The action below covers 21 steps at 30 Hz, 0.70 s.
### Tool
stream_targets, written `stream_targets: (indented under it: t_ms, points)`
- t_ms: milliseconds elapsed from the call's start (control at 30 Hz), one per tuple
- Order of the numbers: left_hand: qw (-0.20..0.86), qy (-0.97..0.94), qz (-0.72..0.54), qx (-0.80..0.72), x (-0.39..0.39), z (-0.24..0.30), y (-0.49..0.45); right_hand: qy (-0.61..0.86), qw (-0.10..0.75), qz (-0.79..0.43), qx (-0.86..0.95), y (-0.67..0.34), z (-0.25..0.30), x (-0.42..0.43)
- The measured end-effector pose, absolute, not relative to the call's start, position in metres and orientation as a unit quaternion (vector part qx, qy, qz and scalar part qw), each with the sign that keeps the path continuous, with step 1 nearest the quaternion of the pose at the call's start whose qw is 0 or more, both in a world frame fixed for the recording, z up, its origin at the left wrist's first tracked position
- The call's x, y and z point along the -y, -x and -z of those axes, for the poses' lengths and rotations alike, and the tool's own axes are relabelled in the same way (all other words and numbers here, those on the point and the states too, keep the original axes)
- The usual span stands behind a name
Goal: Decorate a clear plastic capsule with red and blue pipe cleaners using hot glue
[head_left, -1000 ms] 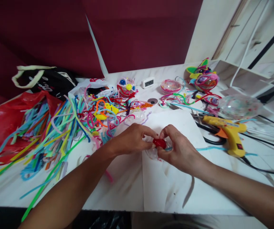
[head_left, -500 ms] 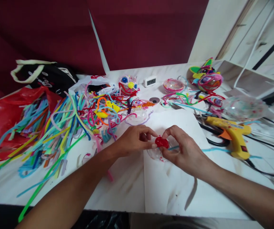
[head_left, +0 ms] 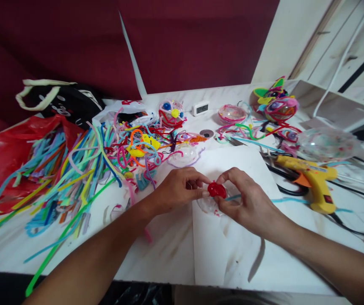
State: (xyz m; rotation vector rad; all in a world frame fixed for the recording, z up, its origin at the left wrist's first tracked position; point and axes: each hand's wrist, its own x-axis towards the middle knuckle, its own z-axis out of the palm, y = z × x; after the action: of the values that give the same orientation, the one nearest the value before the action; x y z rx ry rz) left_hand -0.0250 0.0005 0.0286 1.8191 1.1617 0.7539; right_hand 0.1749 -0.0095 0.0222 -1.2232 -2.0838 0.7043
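My left hand (head_left: 178, 189) and my right hand (head_left: 246, 199) meet over a white sheet of paper (head_left: 233, 237) near the table's middle. Both pinch a small red piece (head_left: 216, 190), which sits on top of a clear plastic half-ball (head_left: 208, 206). The left fingertips touch the red piece from the left, and the right thumb and fingers close round it from the right. A thin blue pipe cleaner (head_left: 283, 201) runs out to the right from under my right hand.
A big heap of coloured pipe cleaners (head_left: 83, 165) spills from a red bag (head_left: 4, 169) at left. A yellow glue gun (head_left: 312, 180) with black cord lies at right. Decorated balls (head_left: 280, 108), a clear ball (head_left: 326, 144), a small white clock (head_left: 200, 108) and a black bag (head_left: 61, 103) stand behind.
The view has shifted slightly. Both hands stay on the red piece, and the left fingers have loosened a little while the right hand keeps its pinch.
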Motion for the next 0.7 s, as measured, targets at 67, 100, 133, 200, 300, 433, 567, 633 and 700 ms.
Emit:
stream_targets:
  t_ms: [67,100,133,200,300,433,567,633,700]
  points:
    - [0.406,-0.731,-0.301,-0.459,0.0002,-0.0295,0.0246,0.453,0.309,-0.259,0.795,-0.1751,-0.0219,0.009]
    - [0.403,-0.734,-0.303,-0.456,0.0006,-0.0296,0.0245,0.449,0.309,-0.255,0.798,-0.1754,-0.0217,0.0088]
    - [0.4,-0.737,-0.304,-0.452,0.0009,-0.0296,0.0245,0.446,0.309,-0.25,0.802,-0.1757,-0.0215,0.0085]
    - [0.389,-0.745,-0.306,-0.448,0.0017,-0.0292,0.0243,0.44,0.307,-0.237,0.81,-0.1764,-0.0209,0.0083]
    - [0.37,-0.754,-0.307,-0.448,0.0031,-0.0289,0.0234,0.43,0.301,-0.22,0.822,-0.178,-0.0202,0.008]
    - [0.353,-0.759,-0.306,-0.454,0.0059,-0.0307,0.021,0.418,0.295,-0.197,0.836,-0.1818,-0.0212,0.0083]
    - [0.337,-0.768,-0.297,-0.457,0.0083,-0.0334,0.0193,0.408,0.279,-0.179,0.851,-0.1837,-0.0235,0.0105]
    - [0.324,-0.776,-0.286,-0.46,0.0088,-0.0346,0.019,0.403,0.267,-0.178,0.857,-0.1824,-0.0253,0.0126]
    - [0.31,-0.783,-0.277,-0.462,0.009,-0.0356,0.019,0.402,0.26,-0.174,0.86,-0.1817,-0.0286,0.0146]
